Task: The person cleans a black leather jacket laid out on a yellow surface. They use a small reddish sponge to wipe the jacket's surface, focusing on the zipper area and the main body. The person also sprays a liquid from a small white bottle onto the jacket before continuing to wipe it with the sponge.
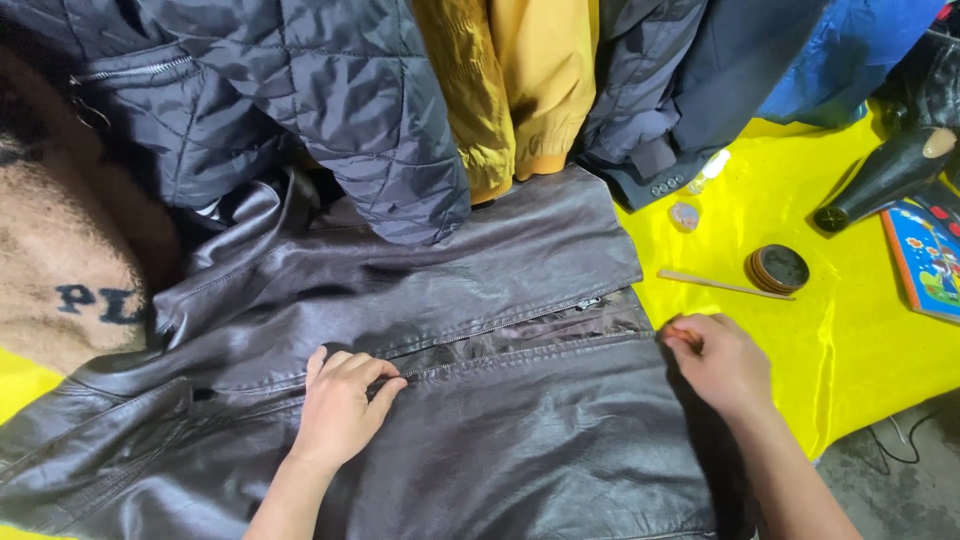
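The dark brown leather jacket (480, 400) lies spread flat across the middle of the view, on a bright yellow glossy sheet (850, 330), and its lower part and left sleeve run off the bottom and left edges, so its full outline cannot be seen. A metal zip (520, 322) runs slantwise across it, parted along the right stretch to show a dull brown lining; whether the slider sits at the small metal piece near the upper right end is hard to make out. The left hand (340, 405) rests palm down on the leather just below the zip line, fingers curled together and pressing the seam. The right hand (715, 360) is at the jacket's right edge, where the zip ends, fingertips pinched on the hem there; what exactly they grip is hidden by the knuckles. The 2 hands are well apart, with the open zip between them. The leather is smooth, creased and faintly shiny. Above it hang or lie a dark quilted puffer jacket (330, 100), a mustard yellow jacket (520, 90) and a blue garment (850, 50), all cut off at the top. A fuzzy tan garment (70, 260) lies at left. On the sheet to the right sit a round flat tin (777, 268) and a thin wooden stick (720, 284).
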